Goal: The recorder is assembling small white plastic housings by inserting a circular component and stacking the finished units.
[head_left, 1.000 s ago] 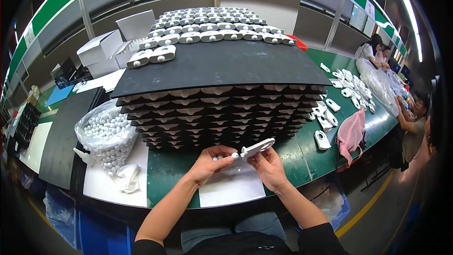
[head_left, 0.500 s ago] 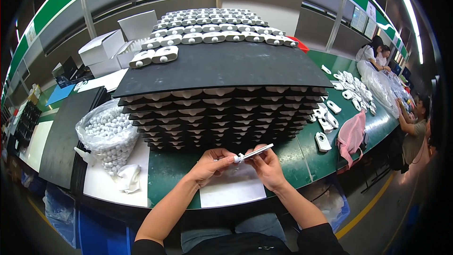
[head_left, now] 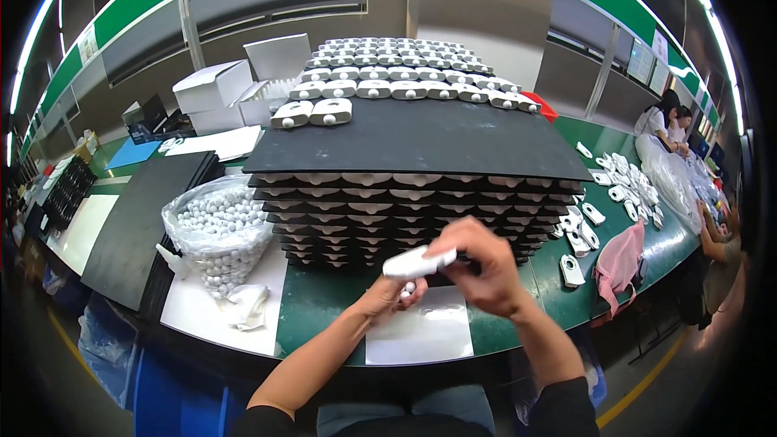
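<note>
My right hand (head_left: 490, 269) is raised over the bench, its fingers closed on a flat, rounded white plastic part (head_left: 414, 264). Just below and to the left, my left hand (head_left: 387, 298) has its fingers curled round small white balls (head_left: 408, 290). The white part hides some of the left fingers. Beneath both hands lies a white sheet (head_left: 421, 338) on the green bench. In front stands a tall stack of black boards (head_left: 421, 142) with white parts between the layers. Rows of similar parts (head_left: 374, 89), each with a ball at its front, sit on top.
A clear bag of white balls (head_left: 222, 231) stands left, beside a small white bottle (head_left: 171, 260). Further left lie black boards (head_left: 150, 222). Loose white parts (head_left: 622, 180) and a pink mesh cloth (head_left: 622, 259) are at right. Co-workers (head_left: 660, 121) are at the far right.
Both hands were together on the white part; now my right hand has lifted it and turned it flatter, while my left stays lower with the balls. The whole view has shifted.
</note>
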A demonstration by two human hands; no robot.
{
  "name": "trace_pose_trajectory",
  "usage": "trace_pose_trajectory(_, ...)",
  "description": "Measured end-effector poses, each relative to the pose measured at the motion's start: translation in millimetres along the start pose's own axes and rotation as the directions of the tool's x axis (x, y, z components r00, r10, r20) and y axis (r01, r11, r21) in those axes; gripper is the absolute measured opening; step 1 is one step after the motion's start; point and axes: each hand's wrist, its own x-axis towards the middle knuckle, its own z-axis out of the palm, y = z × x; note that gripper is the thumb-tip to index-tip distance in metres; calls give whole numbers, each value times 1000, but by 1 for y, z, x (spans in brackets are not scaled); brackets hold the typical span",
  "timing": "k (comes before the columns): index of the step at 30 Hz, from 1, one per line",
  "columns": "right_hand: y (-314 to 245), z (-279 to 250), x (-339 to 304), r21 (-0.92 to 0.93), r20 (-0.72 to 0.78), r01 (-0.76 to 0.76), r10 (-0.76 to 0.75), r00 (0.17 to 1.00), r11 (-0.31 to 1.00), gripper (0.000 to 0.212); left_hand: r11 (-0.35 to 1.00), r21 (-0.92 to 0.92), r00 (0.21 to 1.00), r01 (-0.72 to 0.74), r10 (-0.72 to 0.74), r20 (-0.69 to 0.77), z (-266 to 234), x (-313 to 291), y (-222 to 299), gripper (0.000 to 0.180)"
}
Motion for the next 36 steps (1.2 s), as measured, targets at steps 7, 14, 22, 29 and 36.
trace_pose_trajectory(7, 10, -31, 132, 54, -166, -241, 247, 955, 969, 32, 911, -408, 997, 62, -73, -13, -10, -2, 3, 33)
trace_pose_trajectory(14, 73, -19, 196, 114, 64, -713, 711, 700, 692, 23, 886, -460, 996, 62, -85, -30, -15, 4, -5, 51)
trace_pose_trajectory(22, 59, -26, 186, 58, -1, -691, 692, 721, 720, 26, 884, -460, 991, 88, -124, -48, -8, 0, 3, 49)
trace_pose_trajectory(29, 9, -70, 95, -274, -317, -77, -14, 948, 959, 28, 918, -390, 991, 78, -115, -73, -10, -1, 4, 51)
trace_pose_trajectory(36, 48, -138, -58, -540, -704, -240, -277, 654, 807, 12, 923, -382, 989, 43, -94, -116, -7, 2, 1, 43)
